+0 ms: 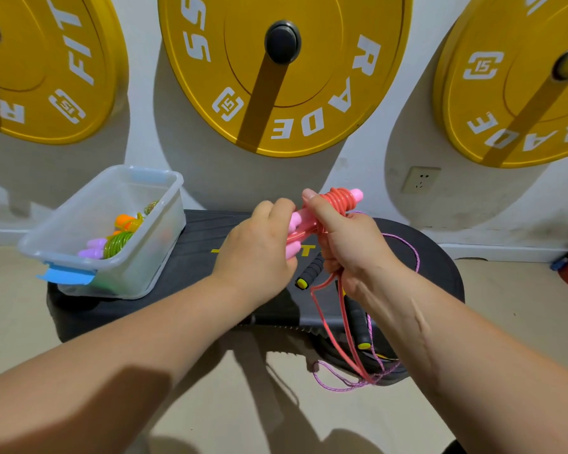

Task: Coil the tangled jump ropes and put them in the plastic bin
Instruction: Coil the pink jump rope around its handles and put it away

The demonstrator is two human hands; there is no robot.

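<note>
Nearest the camera, two bare forearms are stretched forward over a pale floor. Below the right wrist, loose loops of the pink jump rope [328, 326] hang down and are crossed by a thin purple rope [335, 381], which trails off the front edge of a black platform [210, 244]. Two black foam handles [310, 271] with yellow ends are laid on the platform, just under the hands.

The hands are held close together above the platform, both clamped on the pink jump rope. The left hand [259, 247] is curled round the lower ends of the pink handles. The right hand [348, 244] is wrapped round the handles higher up, and tight turns of cord [340, 199] are wound about them just above its fingers.

Further left, well apart from the hands, a clear plastic bin [138, 257] with blue clips is set on the platform. A coiled green rope [118, 242] with purple handles and an orange one [127, 221] lie inside.

On the wall behind, yellow weight plates [286, 77] are hung on pegs, and a wall socket [420, 180] is seen to the right.
</note>
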